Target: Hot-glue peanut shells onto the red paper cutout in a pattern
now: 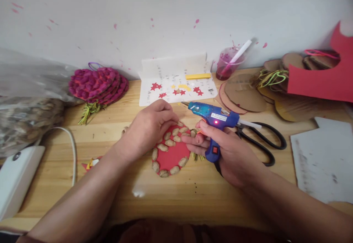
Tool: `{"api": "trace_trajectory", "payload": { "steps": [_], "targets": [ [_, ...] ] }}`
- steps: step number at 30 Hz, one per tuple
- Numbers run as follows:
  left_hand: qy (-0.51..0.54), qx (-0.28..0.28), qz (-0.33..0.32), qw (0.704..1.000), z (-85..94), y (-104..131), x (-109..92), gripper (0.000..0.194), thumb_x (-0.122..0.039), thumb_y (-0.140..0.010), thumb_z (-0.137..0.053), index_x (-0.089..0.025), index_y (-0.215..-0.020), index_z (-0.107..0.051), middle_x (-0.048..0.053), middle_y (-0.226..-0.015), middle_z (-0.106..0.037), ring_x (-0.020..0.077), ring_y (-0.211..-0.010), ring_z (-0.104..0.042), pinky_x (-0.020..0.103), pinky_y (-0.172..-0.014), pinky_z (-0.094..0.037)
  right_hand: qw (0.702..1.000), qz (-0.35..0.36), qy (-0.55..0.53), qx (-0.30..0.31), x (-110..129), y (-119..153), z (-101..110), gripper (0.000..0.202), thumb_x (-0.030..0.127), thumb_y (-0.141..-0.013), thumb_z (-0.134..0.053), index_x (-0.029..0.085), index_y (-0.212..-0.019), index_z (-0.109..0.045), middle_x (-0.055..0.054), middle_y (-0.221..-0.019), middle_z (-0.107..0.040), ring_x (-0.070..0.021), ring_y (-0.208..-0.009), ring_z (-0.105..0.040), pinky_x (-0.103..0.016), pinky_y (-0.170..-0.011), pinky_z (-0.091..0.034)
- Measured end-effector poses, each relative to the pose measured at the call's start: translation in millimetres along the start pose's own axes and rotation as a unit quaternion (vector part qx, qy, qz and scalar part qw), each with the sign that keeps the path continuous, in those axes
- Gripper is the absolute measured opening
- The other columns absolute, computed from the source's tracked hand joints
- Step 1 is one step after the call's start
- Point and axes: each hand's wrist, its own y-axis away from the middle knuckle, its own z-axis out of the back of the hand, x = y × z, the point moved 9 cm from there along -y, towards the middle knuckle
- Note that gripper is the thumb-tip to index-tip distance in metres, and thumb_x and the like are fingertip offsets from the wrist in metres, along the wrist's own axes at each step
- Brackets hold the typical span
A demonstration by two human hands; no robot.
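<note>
A red disc (172, 157) lies on the wooden table, with unshelled peanuts (164, 173) around its rim and more across its upper part. My left hand (156, 123) is over the disc's upper left edge, fingers pinched together and pointing down; whatever is between them is hidden. In my right hand (230, 151) is a blue glue gun (213, 116), its red light lit and its nozzle pointing left, above the disc's far edge. The right fingertips reach over the disc's right side. A white glue stick (250, 124) sticks out of the gun's back.
Black-handled scissors (268, 136) lie right of the gun. Behind are a paper sheet (150, 77) with red stars, a cup (228, 63) of dark pink paint and cardboard discs (244, 94). Purple decorated discs (96, 83), a peanut bag (27, 121) and a white box (22, 177) stand left.
</note>
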Motion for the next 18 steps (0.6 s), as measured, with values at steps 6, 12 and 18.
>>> {"api": "trace_trajectory", "payload": {
  "steps": [6, 12, 18],
  "targets": [
    [-0.012, 0.024, 0.000, 1.000, -4.9, 1.8, 0.3, 0.019, -0.015, -0.095, -0.056, -0.019, -0.095, -0.075, 0.003, -0.095, -0.064, 0.0125, -0.081, -0.062, 0.024, -0.072, -0.050, 1.000, 0.003, -0.011, -0.004, -0.2, -0.3, -0.8, 0.024, 0.038, -0.078, -0.083, 0.021, -0.075, -0.067, 0.004, -0.064, -0.064, -0.0229, -0.083, -0.078, -0.036, -0.085, -0.060],
    [-0.018, 0.041, 0.000, 0.999, -8.0, 3.5, 1.0, 0.023, -0.011, -0.093, -0.054, -0.020, -0.099, -0.074, 0.002, -0.096, -0.062, 0.0127, -0.080, -0.061, 0.024, -0.071, -0.049, 1.000, 0.000, -0.010, -0.003, -1.0, -0.7, 0.2, 0.025, 0.040, -0.076, -0.084, 0.021, -0.075, -0.067, 0.004, -0.064, -0.064, -0.0222, -0.081, -0.077, -0.037, -0.086, -0.060],
    [-0.022, 0.052, 0.005, 0.998, -9.6, 3.9, 0.2, 0.024, -0.011, -0.094, -0.052, -0.019, -0.100, -0.074, 0.003, -0.097, -0.063, 0.0130, -0.081, -0.060, 0.024, -0.072, -0.048, 1.000, 0.001, -0.009, -0.004, -1.4, -0.8, 0.6, 0.026, 0.039, -0.075, -0.084, 0.021, -0.075, -0.067, 0.004, -0.065, -0.064, -0.0219, -0.080, -0.077, -0.037, -0.084, -0.060]
  ]
}}
